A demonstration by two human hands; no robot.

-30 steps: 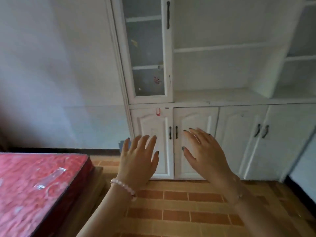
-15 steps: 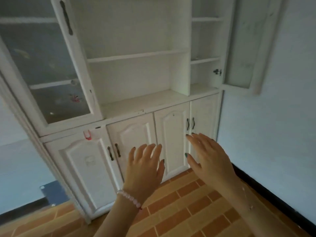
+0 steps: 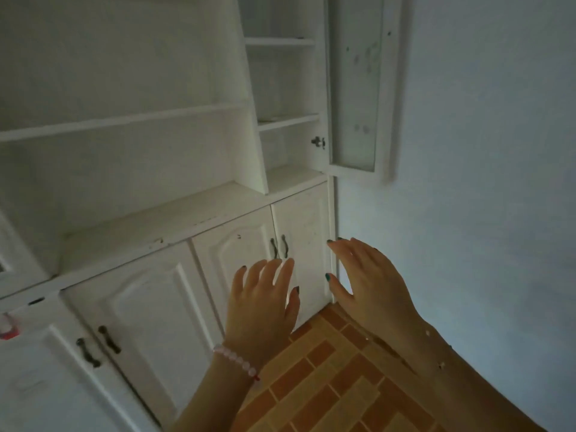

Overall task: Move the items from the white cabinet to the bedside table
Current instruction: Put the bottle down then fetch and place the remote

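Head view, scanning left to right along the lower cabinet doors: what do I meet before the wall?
Red tag → first pair of dark handles → left hand → second pair of handles → right hand → bare wall.

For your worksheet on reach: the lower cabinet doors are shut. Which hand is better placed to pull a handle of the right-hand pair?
Probably the left hand: its fingertips sit just below the handles.
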